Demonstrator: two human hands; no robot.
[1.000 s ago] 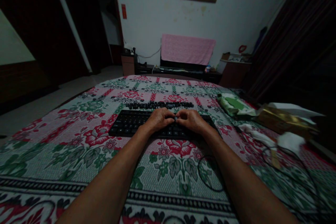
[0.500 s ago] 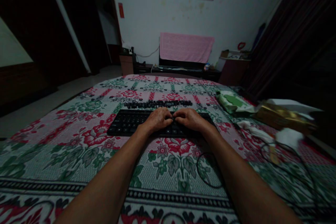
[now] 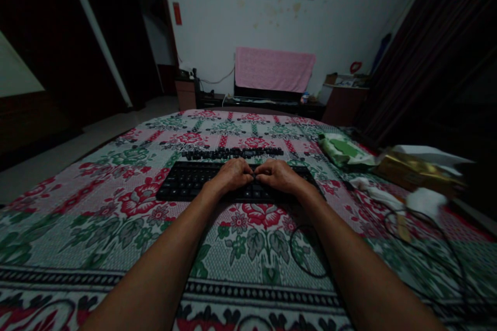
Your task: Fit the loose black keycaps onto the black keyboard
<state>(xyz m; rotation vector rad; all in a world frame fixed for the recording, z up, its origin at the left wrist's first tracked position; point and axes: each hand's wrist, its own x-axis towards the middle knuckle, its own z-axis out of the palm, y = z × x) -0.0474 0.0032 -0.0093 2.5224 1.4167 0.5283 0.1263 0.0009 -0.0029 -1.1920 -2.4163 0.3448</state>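
A black keyboard (image 3: 186, 181) lies flat on the flowered cloth, its left keys in plain sight and its middle covered by my hands. My left hand (image 3: 233, 173) rests over the middle, fingers curled and drawn together toward the right. Facing it, my right hand (image 3: 277, 175) is closed the same way, and the fingertips of both nearly meet above the keys. Whatever they pinch is too small and dark to make out. Just behind the keyboard runs an uneven row of small black pieces (image 3: 205, 154) that look like loose keycaps.
The flowered cloth (image 3: 151, 238) covers the wide surface. To the right are a green-and-white packet (image 3: 344, 151), a gold box (image 3: 417, 170), crumpled white tissue (image 3: 426, 201) and a looping black cable (image 3: 438, 225). A pink towel (image 3: 275, 70) hangs by the far wall.
Both hands stay at the same spot on the keyboard, with only slight finger movement. The whole view has shifted a little.
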